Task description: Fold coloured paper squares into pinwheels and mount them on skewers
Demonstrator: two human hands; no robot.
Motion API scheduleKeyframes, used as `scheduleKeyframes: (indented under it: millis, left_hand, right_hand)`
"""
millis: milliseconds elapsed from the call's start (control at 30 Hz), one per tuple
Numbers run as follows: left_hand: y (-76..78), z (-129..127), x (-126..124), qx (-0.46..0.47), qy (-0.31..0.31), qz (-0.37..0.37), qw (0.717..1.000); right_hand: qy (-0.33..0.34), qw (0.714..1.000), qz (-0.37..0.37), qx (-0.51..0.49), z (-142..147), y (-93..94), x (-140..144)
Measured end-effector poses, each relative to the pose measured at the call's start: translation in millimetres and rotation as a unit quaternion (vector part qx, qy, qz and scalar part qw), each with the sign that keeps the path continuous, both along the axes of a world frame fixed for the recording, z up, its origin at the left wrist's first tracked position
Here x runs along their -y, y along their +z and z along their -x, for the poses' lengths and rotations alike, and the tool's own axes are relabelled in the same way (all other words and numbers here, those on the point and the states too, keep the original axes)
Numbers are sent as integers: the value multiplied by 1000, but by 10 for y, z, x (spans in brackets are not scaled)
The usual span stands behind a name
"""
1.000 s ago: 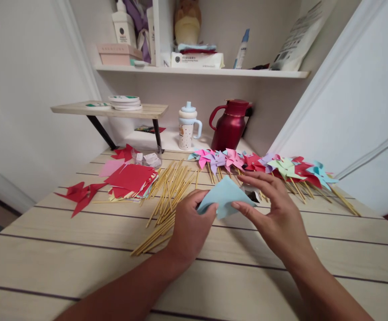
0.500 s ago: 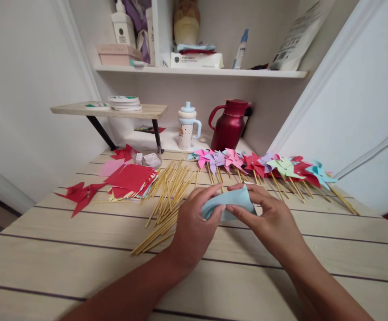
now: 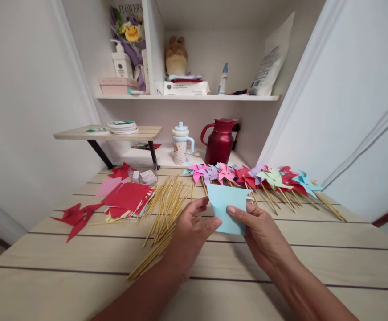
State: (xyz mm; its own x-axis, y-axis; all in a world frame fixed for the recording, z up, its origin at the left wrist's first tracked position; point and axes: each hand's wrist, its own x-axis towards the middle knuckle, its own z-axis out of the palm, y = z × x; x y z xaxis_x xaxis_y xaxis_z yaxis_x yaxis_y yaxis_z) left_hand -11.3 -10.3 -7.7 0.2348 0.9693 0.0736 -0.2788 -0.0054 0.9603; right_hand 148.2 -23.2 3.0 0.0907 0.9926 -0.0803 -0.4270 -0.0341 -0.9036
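A moment earlier the light blue paper [image 3: 229, 207] had been pinched into a curved fold low over the table; now it stood opened out and nearly flat, lifted between both hands and facing the camera. The right hand [image 3: 259, 234] gripped it at its near right edge, thumb laid across the face. The left hand [image 3: 189, 229] was closed on its near left corner with thumb and forefinger — the other fingers half curled. The sheet hung just above the wooden table [image 3: 280, 263], near the middle, clear of everything around it.

Judging by the change, the fold had been let out and the sheet turned up for a look — a notch showed at its far right corner, which suggested cut paper of the kind the finished pieces were made from. No stick had been joined to it yet.

To the left of the hands lay a loose heap of bamboo sticks [image 3: 165, 209], and further left a stack of red paper squares [image 3: 127, 198] with a cut red shape [image 3: 76, 216] beside it. Beyond the hands, a row of finished pinwheels [image 3: 247, 174] ran off to the right. At the far wall stood a red jug [image 3: 218, 142] and a small lidded cup [image 3: 180, 142].
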Motion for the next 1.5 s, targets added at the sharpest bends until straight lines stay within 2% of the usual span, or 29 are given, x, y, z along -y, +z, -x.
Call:
scheduleKeyframes:
  millis: [200, 467, 633, 733, 900, 1033, 1200, 1333, 1500]
  left_hand:
    - [30, -13, 17, 34, -27, 48, 998]
    - [-12, -10, 7, -16, 33, 66, 997]
    - [-34, -6, -13, 13, 46, 86, 995]
    - [-33, 34, -43, 14, 67, 98, 993]
    - [10, 110, -77, -13, 125, 104, 987]
    - [50, 98, -64, -31, 142, 72, 987]
    - [65, 54, -9, -88, 105, 19, 990]
    - [43, 27, 20, -119, 88, 3, 989]
    - [50, 22, 30, -65, 42, 38, 996]
  right_hand:
    - [11, 1000, -6, 21, 41, -47, 16]
    - [13, 999, -10, 33, 60, -60, 20]
    - [42, 999, -7, 26, 73, -68, 20]
    - [20, 999, -13, 33, 51, -85, 11]
    - [-29, 994, -28, 101, 9, -118, 8]
    - [-32, 993, -34, 112, 21, -132, 9]
    - [-31, 997, -34, 66, 41, -104, 1]
    - [-37, 997, 3, 73, 35, -104, -2]
    - [-65, 995, -3, 77, 32, -108, -7]
